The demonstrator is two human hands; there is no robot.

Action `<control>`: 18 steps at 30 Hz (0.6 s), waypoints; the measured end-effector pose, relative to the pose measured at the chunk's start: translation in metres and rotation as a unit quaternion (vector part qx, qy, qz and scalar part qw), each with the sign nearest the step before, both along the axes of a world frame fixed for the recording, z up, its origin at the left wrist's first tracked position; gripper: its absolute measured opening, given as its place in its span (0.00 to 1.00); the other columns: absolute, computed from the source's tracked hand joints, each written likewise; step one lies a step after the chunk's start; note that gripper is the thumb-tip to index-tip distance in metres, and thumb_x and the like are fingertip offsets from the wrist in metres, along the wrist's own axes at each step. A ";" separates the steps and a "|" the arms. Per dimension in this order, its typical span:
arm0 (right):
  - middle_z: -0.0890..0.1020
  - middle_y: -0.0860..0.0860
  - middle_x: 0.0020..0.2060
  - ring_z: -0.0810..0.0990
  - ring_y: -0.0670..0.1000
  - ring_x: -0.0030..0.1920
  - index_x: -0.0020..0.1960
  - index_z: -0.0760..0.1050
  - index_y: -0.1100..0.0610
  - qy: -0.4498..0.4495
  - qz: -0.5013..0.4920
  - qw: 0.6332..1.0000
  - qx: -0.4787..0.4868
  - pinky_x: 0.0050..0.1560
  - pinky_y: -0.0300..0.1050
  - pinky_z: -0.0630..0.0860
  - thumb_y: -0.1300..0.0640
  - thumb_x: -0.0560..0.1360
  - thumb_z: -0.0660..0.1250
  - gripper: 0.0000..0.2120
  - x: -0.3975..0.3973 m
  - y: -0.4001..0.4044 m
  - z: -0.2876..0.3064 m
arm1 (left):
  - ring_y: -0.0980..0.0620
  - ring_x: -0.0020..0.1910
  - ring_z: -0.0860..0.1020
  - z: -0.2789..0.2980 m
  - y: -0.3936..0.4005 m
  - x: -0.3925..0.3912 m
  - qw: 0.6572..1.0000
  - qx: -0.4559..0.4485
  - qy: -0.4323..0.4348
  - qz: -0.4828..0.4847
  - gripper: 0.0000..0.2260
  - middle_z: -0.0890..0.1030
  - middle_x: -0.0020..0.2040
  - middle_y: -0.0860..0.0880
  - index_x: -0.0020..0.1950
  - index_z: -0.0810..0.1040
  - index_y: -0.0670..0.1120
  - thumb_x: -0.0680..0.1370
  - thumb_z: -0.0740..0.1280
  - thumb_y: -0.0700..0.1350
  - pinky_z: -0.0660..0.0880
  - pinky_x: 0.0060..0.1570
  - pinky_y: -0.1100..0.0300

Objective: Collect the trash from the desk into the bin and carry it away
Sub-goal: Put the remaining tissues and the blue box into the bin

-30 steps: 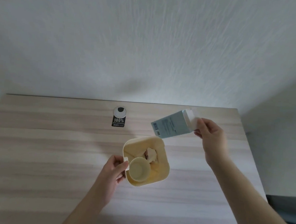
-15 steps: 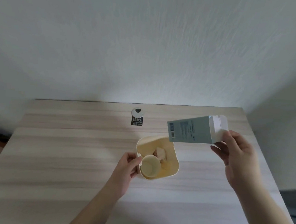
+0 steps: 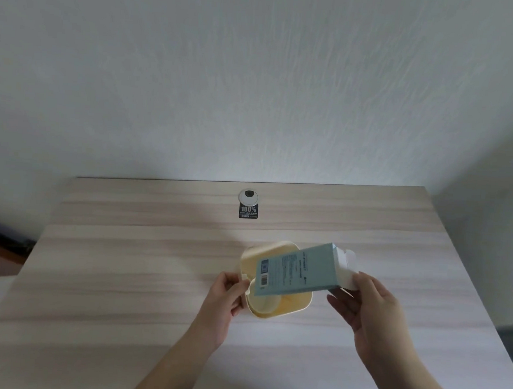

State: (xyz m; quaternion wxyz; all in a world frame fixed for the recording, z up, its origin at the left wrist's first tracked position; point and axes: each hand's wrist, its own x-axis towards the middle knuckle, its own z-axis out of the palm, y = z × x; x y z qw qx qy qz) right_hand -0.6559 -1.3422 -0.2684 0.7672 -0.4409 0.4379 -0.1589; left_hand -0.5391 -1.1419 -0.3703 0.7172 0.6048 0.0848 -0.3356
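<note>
- Pale wooden worktop (image 3: 122, 276) against a white wall.
- My left grip (image 3: 227, 295) clasps the cream bin (image 3: 299, 306) by its left rim.
- My right grip (image 3: 362, 308) holds a blue carton (image 3: 298, 270) tilted over the bin.

The desk (image 3: 122, 276) looks like pale wood laminate with streaky grain and a smooth, matt finish. The bin (image 3: 294, 308) is cream plastic, smooth with a soft sheen. The box (image 3: 298, 270) is thin blue-grey cardboard, matt, with printed text, a barcode and white flaps. The cable cap (image 3: 249, 196) looks like glossy grey plastic. The wall (image 3: 257, 73) is white and rough-textured.
</note>
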 end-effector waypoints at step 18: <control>0.87 0.56 0.43 0.86 0.54 0.47 0.58 0.74 0.63 -0.071 -0.010 0.991 0.111 0.39 0.40 0.82 0.69 0.76 0.57 0.13 0.008 0.023 -0.010 | 0.57 0.24 0.65 -0.005 -0.004 -0.019 1.000 -0.003 -0.018 0.011 0.06 0.71 0.29 0.51 0.48 0.71 0.41 0.76 0.67 0.37 0.61 0.28 0.61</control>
